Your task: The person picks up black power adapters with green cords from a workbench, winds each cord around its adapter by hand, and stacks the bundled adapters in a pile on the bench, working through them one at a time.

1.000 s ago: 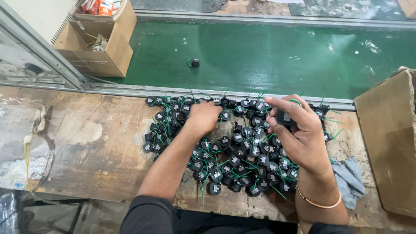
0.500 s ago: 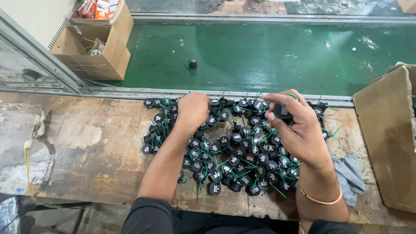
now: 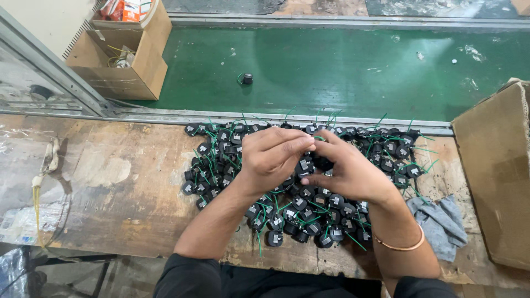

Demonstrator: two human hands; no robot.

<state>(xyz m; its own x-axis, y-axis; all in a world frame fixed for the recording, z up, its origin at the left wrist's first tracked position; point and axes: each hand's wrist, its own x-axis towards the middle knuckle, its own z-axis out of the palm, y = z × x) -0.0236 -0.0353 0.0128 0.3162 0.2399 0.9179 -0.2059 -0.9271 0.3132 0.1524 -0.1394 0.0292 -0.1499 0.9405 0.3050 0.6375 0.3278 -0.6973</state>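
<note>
A heap of several small black round parts with green wires (image 3: 309, 212) lies on the worn wooden bench (image 3: 110, 182). My two hands meet above the middle of the heap. My right hand (image 3: 353, 174) pinches one black part (image 3: 322, 163) between thumb and fingers. My left hand (image 3: 270, 157) has its fingertips curled onto the same spot, touching a black part (image 3: 303, 166) beside it; whether it grips one is not clear. A thin bangle (image 3: 398, 246) circles my right wrist.
A green conveyor belt (image 3: 342, 72) runs behind the bench, with one lone black part (image 3: 247, 78) on it. An open cardboard box (image 3: 118, 55) stands at the back left, a larger one (image 3: 494, 171) at the right edge. A grey rag (image 3: 441, 221) lies by my right forearm.
My left hand has lifted off the left side of the heap and come right to meet my right hand, which still holds its black part and has lowered slightly.
</note>
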